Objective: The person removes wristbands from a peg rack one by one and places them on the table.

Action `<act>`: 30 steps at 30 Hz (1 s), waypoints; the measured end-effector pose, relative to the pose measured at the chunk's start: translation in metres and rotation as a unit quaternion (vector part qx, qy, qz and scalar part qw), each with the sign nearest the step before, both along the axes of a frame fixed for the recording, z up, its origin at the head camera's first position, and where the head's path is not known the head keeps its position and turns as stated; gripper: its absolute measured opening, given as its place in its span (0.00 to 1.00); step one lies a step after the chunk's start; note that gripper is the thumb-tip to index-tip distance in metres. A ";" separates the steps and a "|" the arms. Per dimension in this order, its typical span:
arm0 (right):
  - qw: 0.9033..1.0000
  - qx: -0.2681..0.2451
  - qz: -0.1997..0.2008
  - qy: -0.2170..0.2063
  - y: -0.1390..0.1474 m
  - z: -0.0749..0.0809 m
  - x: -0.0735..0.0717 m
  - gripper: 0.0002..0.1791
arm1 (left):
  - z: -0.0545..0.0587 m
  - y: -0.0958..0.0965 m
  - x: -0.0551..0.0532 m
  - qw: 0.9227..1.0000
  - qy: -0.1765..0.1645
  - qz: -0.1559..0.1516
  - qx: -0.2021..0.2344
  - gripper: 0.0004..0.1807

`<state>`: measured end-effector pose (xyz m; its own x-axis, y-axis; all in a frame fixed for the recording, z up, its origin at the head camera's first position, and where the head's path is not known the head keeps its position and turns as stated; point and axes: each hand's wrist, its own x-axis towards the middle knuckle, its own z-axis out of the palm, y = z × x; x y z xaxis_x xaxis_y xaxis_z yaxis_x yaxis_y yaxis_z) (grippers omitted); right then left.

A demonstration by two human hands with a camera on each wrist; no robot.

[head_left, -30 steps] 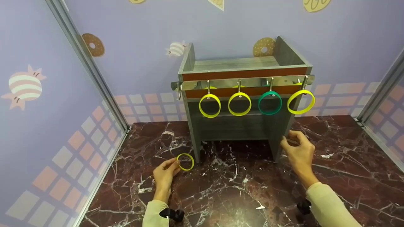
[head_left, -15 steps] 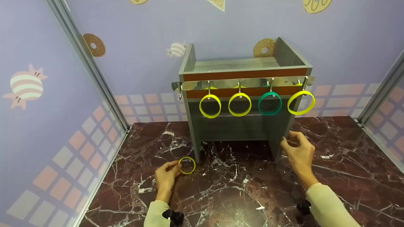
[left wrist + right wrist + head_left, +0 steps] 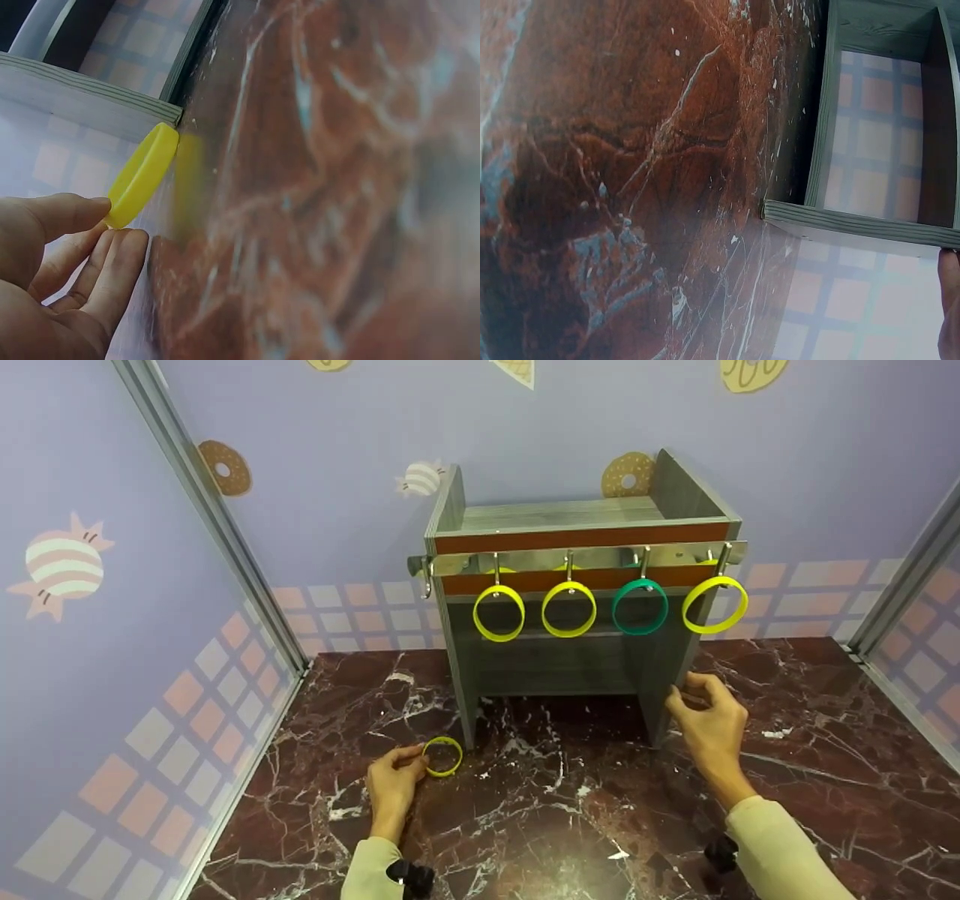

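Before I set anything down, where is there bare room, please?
The tabletop is free between the two sleeves, in front of the shelf, and from the right hand across to the right wall. Crowded spots are by the shelf's left foot, where the left hand pinches a yellow ring, and along the rail, where four rings hang.

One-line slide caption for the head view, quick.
Left grip pinches a yellow ring; right grip is beside a shelf with four rings on hooks.
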<state>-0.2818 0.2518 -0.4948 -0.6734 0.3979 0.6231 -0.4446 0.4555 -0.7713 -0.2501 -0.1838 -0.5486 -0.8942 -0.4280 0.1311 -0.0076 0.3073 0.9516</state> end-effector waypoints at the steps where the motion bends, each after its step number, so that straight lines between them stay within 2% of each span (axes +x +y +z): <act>1: 1.000 0.000 0.000 0.001 0.000 0.000 0.000 0.10 | 0.000 0.000 0.000 1.000 -0.001 0.000 -0.005 0.09; 8: 1.000 0.004 0.001 0.005 0.001 0.001 0.001 0.10 | 0.004 0.001 0.002 0.999 -0.006 0.001 -0.038 0.10; 13: 1.000 0.009 -0.004 0.005 0.000 0.001 0.001 0.10 | 0.015 0.007 0.000 0.996 0.018 0.009 -0.084 0.10; 16: 1.000 0.010 -0.010 0.003 -0.002 0.003 0.002 0.10 | 0.027 0.013 -0.001 0.995 0.036 0.009 -0.092 0.10; 23: 0.999 0.004 -0.025 0.020 -0.007 0.005 0.003 0.10 | 0.062 0.028 -0.001 0.995 0.080 -0.024 -0.049 0.10; 30: 1.000 -0.001 -0.017 0.014 -0.005 0.003 0.002 0.11 | 0.099 0.044 0.001 0.986 0.151 -0.066 -0.009 0.11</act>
